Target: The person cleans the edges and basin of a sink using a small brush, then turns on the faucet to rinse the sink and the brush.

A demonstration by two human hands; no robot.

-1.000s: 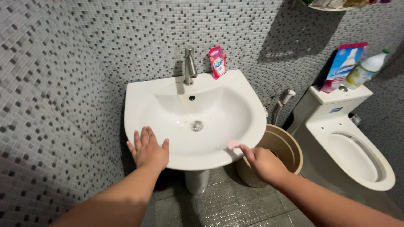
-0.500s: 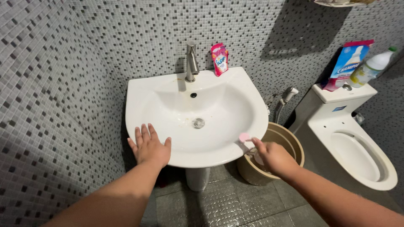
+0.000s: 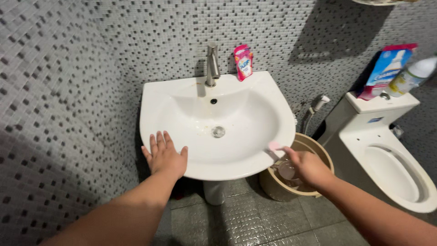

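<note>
A: White ceramic is seen first: the pedestal sink (image 3: pixel 154 98), taken as the landmark, is fixed to a wall of small grey mosaic tiles (image 3: pixel 68 68). To the right of the sink a white toilet (image 3: pixel 387 164) is seen, seat open, with a blue-and-pink pouch (image 3: pixel 386 68) and a white bottle (image 3: pixel 412 75) stood on its tank.

B: How far along is the work judged to be?

A: The sink's right front rim is being touched by a small pink pad (image 3: pixel 274 146), so the rim is judged to be under wiping. Brownish marks are left in the bowl near the drain (image 3: pixel 218 131) and by the steel tap (image 3: pixel 212 66) at the back, so most of the basin is judged undone.

B: And the hands?

A: The left hand (image 3: pixel 166 157) is laid flat on the sink's left front rim, fingers spread wide, nothing held. The pink pad is pinched in the fingertips of the right hand (image 3: pixel 309 168), just off the sink's right edge.

B: The containers?

A: Below the sink's right side a tan bucket (image 3: pixel 318 152) is stood on the dark floor; inside it something clear, perhaps a dipper, is seen, though it cannot be told for certain. No standing water is seen in the sink bowl. A small pink sachet (image 3: pixel 243 61) is propped on the sink's back ledge, right of the tap.
</note>
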